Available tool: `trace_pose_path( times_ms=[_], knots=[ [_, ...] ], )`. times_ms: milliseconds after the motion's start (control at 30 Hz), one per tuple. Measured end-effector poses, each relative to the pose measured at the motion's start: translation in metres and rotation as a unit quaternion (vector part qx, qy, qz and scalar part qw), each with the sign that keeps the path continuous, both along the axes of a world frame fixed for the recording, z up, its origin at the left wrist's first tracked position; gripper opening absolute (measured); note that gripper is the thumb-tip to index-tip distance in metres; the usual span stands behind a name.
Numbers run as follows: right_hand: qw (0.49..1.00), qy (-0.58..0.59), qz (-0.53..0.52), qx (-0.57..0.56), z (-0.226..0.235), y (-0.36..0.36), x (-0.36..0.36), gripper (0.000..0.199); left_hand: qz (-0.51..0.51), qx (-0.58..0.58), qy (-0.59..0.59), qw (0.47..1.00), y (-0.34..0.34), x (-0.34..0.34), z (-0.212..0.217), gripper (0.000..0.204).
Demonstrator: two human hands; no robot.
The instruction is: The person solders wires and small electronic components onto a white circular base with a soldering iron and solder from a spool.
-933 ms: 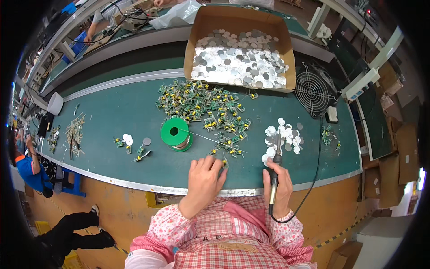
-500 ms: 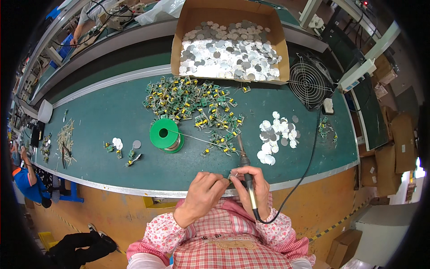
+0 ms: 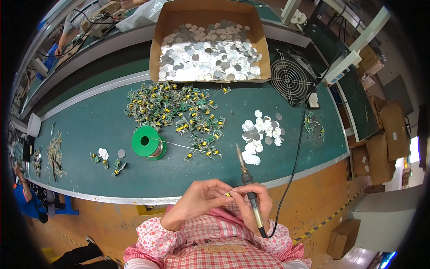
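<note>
My right hand (image 3: 259,204) is closed around a soldering iron (image 3: 247,177), whose tip points up and away over the bench. Just in front of my body, my left hand (image 3: 199,201) pinches a small circuit board (image 3: 228,194) with a yellow part. Most of that board is hidden by my fingers. The fingertips of both hands meet at it. Beyond them stands a green spool of solder wire (image 3: 145,141), its loose end stretching right across the bench. A heap of small circuit boards (image 3: 168,107) with yellow parts lies behind the spool.
Round silvery discs (image 3: 260,132) lie right of the iron; many more fill a cardboard box (image 3: 156,49) at the back. A black fan (image 3: 291,80) stands beside the box. The iron's cord (image 3: 293,179) runs along the right. Thin sticks (image 3: 54,152) lie at far left.
The view has shifted, so bench things appear further left. The iron's tip has come away from the boards near the wire's end. Both hands stay together at the small board.
</note>
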State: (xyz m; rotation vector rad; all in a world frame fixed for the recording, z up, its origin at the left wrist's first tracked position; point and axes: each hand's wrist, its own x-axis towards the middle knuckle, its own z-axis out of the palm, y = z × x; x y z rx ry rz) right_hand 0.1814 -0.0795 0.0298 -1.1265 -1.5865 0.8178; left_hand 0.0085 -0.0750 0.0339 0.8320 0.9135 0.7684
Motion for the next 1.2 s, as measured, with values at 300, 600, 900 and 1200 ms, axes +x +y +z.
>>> trace_pose_path(
  times_ms=[300,600,900,1200],
  knots=[
    [0.971,-0.212,-0.069,0.083,-0.003,0.06,0.025,0.028,-0.073,0.117,0.253,0.957,0.017,-0.005,0.019,0.02],
    [0.961,-0.255,0.056,0.09,-0.012,0.088,0.022,0.032,0.126,0.021,0.103,0.986,0.015,-0.004,-0.01,0.011],
    [0.977,-0.206,0.055,-0.003,-0.01,0.089,0.033,0.032,0.197,0.028,0.032,0.98,0.013,0.001,-0.006,0.009],
    [0.993,0.065,-0.064,-0.081,-0.019,0.064,0.014,0.024,0.178,0.031,0.05,0.982,0.013,0.003,-0.015,0.01]
  ],
)
